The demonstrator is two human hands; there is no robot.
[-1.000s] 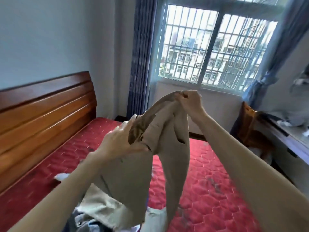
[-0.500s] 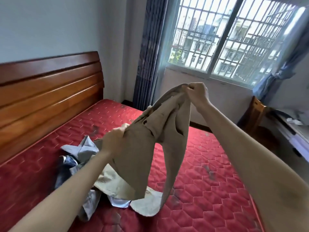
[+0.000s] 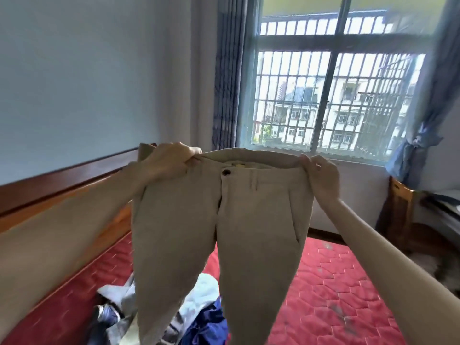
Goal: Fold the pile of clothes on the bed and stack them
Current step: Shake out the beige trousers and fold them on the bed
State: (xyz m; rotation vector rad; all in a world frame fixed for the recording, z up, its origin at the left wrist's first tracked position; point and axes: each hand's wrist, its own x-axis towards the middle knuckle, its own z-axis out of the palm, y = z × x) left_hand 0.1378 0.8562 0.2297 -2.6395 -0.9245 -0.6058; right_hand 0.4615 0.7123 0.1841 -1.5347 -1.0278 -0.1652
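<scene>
A pair of beige trousers hangs in the air in front of me, front side with its button facing me, both legs dangling down. My left hand grips the left end of the waistband. My right hand grips the right end, so the waistband is stretched flat between them. Below and behind the legs, a pile of clothes in white, grey and blue lies on the red mattress; the trousers hide part of it.
A wooden headboard runs along the left wall. A barred window with blue curtains is straight ahead. A wooden chair and a desk edge stand at the right beside the bed.
The bunched trousers have been spread out: my left hand went up to the waistband's left end, my right hand moved right, and the camera tilted upward.
</scene>
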